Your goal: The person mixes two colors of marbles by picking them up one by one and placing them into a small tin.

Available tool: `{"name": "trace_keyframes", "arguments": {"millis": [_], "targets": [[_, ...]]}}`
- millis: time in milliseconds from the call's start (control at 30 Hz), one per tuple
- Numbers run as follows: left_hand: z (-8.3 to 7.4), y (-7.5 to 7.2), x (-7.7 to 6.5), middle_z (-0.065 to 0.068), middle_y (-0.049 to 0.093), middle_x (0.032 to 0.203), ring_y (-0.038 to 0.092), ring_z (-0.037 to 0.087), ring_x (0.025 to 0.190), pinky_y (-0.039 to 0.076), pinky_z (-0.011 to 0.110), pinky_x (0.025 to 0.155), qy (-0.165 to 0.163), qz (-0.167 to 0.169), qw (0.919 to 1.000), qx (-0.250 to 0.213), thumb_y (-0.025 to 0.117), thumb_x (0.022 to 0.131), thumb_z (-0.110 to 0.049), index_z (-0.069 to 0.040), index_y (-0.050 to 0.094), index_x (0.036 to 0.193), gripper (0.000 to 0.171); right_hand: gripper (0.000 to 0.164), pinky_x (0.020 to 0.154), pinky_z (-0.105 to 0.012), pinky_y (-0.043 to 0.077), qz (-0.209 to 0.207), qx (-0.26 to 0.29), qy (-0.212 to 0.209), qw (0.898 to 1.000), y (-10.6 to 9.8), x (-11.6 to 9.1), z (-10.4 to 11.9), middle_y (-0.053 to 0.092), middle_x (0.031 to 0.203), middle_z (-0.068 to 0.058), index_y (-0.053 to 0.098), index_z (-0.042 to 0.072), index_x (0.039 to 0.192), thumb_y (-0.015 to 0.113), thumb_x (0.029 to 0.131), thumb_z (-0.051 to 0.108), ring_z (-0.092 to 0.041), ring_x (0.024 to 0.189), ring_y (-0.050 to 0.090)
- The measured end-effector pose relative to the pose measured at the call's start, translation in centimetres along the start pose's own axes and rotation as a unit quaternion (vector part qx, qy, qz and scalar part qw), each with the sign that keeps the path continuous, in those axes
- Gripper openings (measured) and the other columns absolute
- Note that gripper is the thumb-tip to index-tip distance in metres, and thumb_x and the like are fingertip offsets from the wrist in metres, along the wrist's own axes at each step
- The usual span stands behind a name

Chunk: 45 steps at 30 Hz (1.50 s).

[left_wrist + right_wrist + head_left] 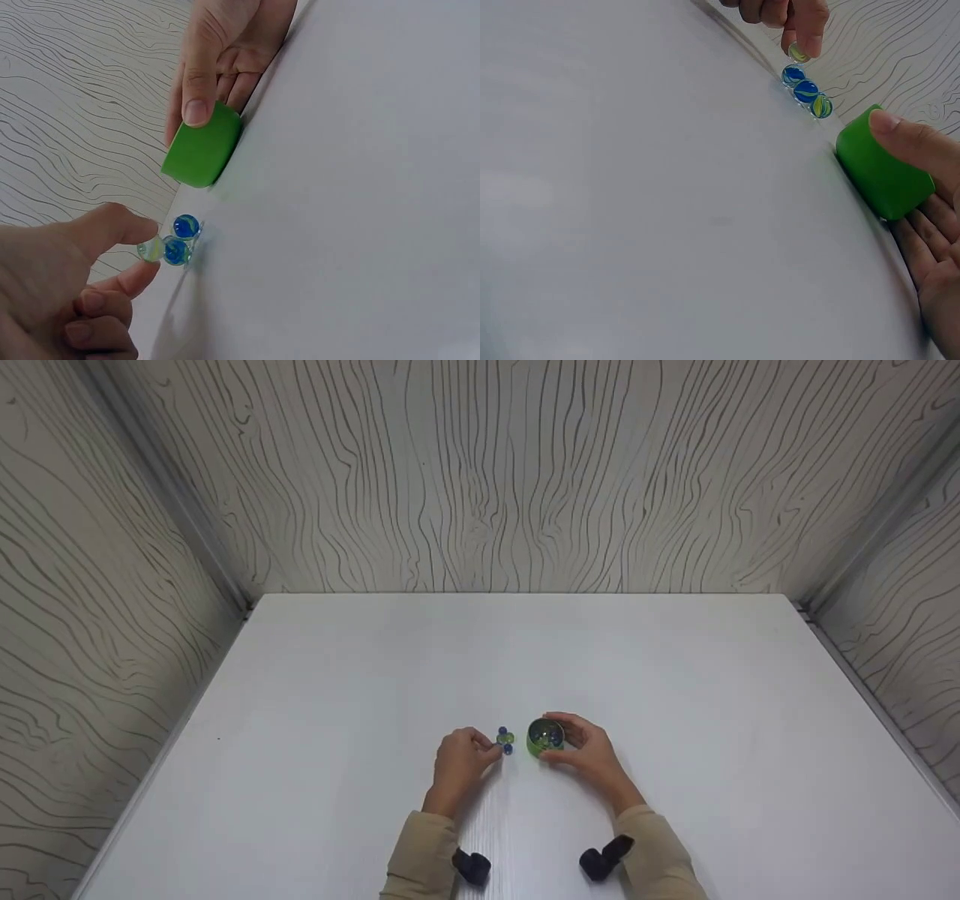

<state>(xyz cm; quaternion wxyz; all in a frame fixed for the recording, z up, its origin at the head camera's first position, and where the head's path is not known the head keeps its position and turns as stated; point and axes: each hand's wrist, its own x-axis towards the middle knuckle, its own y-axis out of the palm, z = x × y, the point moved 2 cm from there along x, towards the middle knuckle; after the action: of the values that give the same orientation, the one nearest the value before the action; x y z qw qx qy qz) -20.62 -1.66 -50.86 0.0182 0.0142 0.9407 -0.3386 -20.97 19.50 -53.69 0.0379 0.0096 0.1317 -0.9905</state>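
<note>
My left hand (463, 761) pinches a clear marble with a yellow-green swirl (151, 248) between thumb and index finger. Right beside those fingertips, blue marbles (805, 91) and a yellow-green one (822, 106) lie bunched on the white table. My right hand (592, 754) grips a small green cup (202, 148), thumb on the near side and fingers round the far side. Several marbles (546, 733) show inside the cup in the head view. The cup stands just right of the loose marbles, apart from them.
The white table (337, 660) extends around both hands. A wood-grain patterned panel (480, 472) rises behind its far edge, with similar panels at left and right. Dark wrist-camera mounts (474, 868) project inward from both sleeves near the front.
</note>
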Motion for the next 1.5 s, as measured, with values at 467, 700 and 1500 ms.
{"name": "trace_keyframes", "arguments": {"millis": [467,700,1500], "targets": [[-0.2,-0.6,0.5,0.007,0.063,0.070,0.046,0.010,0.060,0.037,0.021,0.055,0.025,-0.022,0.9993,-0.016,0.073,0.078,-0.016,-0.001,0.068,0.078,0.015,0.066,0.113,-0.037,0.037,-0.010,-0.006,0.014,1.000,-0.1,0.1,-0.2,0.058,0.138,-0.011,0.058,0.009,0.130,0.084,0.069,0.014,-0.028,0.135,0.049],[-0.4,-0.7,0.5,0.005,0.060,0.070,0.045,0.011,0.062,0.036,0.022,0.057,0.021,-0.020,0.9993,-0.025,0.073,0.079,-0.016,-0.002,0.068,0.079,0.015,0.065,0.113,-0.038,0.037,-0.011,-0.009,0.012,1.000,-0.1,0.2,-0.2,0.058,0.137,-0.011,0.058,0.009,0.129,0.084,0.070,0.013,-0.028,0.135,0.049],[-1.2,-0.7,0.8,0.010,0.068,0.093,0.058,0.018,0.083,0.050,0.036,0.078,0.003,-0.021,0.9997,-0.014,0.073,0.078,-0.017,-0.006,0.068,0.082,0.012,0.063,0.113,-0.038,0.037,-0.018,-0.008,0.012,1.000,0.0,-0.1,-0.1,0.059,0.136,-0.010,0.059,0.010,0.128,0.084,0.070,0.010,-0.028,0.133,0.051]]}}
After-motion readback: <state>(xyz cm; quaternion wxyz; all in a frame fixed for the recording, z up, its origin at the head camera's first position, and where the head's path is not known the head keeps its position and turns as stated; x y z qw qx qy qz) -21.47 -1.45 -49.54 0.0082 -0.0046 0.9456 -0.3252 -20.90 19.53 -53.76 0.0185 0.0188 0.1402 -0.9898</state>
